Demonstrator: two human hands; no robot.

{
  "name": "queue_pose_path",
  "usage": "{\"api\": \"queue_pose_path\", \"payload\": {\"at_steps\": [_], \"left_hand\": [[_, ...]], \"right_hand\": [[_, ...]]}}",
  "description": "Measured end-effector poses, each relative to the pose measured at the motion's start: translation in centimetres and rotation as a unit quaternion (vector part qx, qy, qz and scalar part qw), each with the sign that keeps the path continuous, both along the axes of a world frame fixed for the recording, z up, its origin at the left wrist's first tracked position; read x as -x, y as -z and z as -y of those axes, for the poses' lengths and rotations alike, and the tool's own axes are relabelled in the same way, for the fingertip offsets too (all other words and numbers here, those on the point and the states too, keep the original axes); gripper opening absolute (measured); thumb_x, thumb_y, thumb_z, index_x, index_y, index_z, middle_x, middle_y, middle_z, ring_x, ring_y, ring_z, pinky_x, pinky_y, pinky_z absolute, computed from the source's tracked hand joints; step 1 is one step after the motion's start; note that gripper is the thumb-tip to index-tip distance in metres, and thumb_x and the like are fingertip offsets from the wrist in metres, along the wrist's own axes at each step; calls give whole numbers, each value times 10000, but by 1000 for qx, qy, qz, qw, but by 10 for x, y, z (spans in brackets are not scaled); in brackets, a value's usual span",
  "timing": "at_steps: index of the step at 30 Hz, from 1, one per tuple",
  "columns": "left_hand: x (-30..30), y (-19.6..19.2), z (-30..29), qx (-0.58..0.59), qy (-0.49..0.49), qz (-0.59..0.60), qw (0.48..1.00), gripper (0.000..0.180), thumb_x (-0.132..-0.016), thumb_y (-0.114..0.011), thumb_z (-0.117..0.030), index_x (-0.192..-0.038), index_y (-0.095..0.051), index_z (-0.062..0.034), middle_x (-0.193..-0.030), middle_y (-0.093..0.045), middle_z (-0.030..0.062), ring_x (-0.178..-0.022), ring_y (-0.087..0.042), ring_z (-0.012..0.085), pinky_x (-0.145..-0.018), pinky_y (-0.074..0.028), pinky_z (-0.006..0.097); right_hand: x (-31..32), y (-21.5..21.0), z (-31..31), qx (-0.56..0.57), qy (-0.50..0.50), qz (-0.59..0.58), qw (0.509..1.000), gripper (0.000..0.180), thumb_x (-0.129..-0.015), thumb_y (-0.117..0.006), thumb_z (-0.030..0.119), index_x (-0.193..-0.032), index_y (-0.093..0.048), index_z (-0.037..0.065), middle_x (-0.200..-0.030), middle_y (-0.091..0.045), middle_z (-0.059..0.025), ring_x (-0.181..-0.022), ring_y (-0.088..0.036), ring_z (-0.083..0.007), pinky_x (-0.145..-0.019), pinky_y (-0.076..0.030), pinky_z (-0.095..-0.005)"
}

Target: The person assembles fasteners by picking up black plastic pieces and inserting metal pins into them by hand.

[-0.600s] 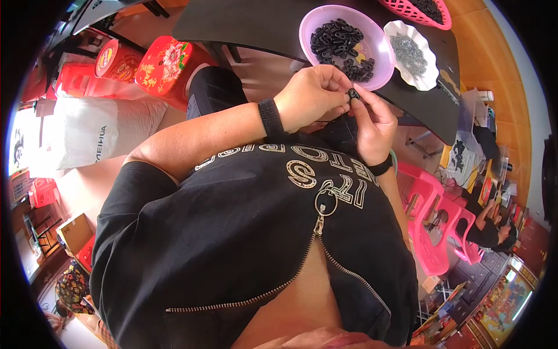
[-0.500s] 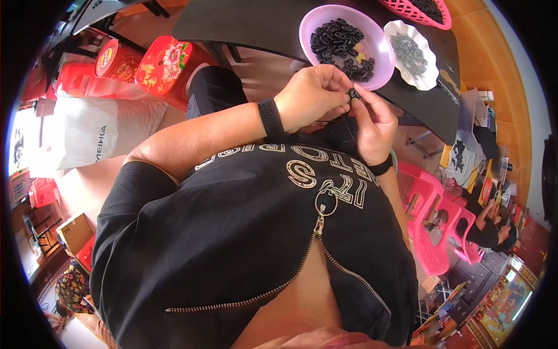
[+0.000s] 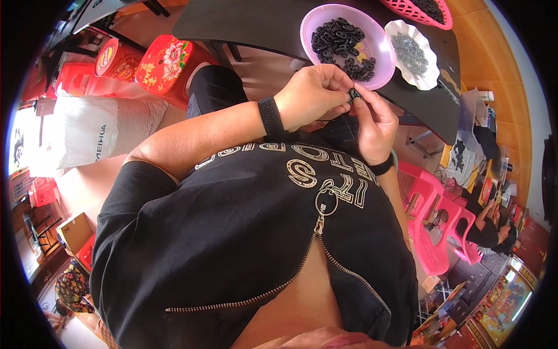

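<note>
In front of my chest, just off the near edge of the table, my two hands meet at the fingertips. My right hand [image 3: 376, 123] pinches a small black oval plastic piece [image 3: 354, 93] between thumb and fingers. My left hand [image 3: 311, 96] is closed in a pinch against the left side of that piece; whatever its fingertips grip is hidden. Beyond the hands sits a lavender plastic bowl [image 3: 381, 49] with many similar black plastic pieces [image 3: 337, 41]. Right of it, a white wavy-rimmed dish [image 3: 429, 77] holds a heap of small shiny clear or metallic bits [image 3: 409, 52].
The dark table [image 3: 244, 23] carries both containers and a pink basket [image 3: 410, 13] of black pieces at the far right. To the left stand a red flowered stool [image 3: 165, 64], a red tub [image 3: 116, 61] and a white sack [image 3: 87, 131]. Pink chairs [image 3: 427, 215] and another person [image 3: 485, 227] are on the right.
</note>
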State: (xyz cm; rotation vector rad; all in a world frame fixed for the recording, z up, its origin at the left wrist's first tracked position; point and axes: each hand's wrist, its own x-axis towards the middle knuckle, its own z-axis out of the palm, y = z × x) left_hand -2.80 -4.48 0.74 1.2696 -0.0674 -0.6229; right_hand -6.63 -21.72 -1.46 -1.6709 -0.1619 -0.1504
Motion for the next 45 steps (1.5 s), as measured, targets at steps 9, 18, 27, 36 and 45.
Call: {"api": "queue_pose_path", "payload": {"at_steps": [9, 18, 27, 36, 45], "left_hand": [[-1, 0, 0, -15, -4, -1, 1000, 179, -888, -593, -8, -1066, -580, 8, -902, -634, 43, -816, -626, 84, -764, -542, 204], [-2, 8, -2, -13, -5, 29, 1000, 190, -878, -629, -53, -1061, -609, -5, -888, -644, 26, -803, -612, 76, -761, -505, 200], [-3, 4, -3, -33, 5, -37, 999, 194, -901, -665, -189, -1000, -667, -22, -833, -636, -6, -728, -567, 41, -675, -489, 179], [-1, 6, -2, -16, 6, -40, 999, 170, -902, -667, -185, -940, -671, -19, -799, -631, -18, -685, -541, 25, -632, -477, 165], [-1, 1, -3, -18, 13, -63, 998, 160, -899, -671, -188, -920, -669, -29, -796, -645, -14, -646, -539, 12, -590, -482, 148]], "right_hand": [[1, -1, -2, 1, -13, -2, 1000, 321, -864, -599, -78, -1175, -622, -3, -1000, -613, -31, -832, -570, -65, -749, -473, -202], [1, 3, -7, 64, 3, 53, 997, 386, -811, -652, -95, -1183, -605, -4, -1000, -592, -50, -772, -574, -76, -662, -483, -199], [1, 3, -6, 96, 9, 107, 990, 403, -788, -675, -84, -1175, -616, 16, -987, -613, -56, -734, -571, -83, -643, -479, -203], [0, -6, -8, 191, 30, 154, 969, 371, -770, -713, -45, -1130, -640, 9, -933, -650, -89, -705, -600, -120, -628, -490, -228], [-3, -7, -9, 236, 38, 199, 950, 297, -769, -702, -38, -1060, -651, -7, -860, -654, -123, -703, -641, -207, -646, -505, -274]]}}
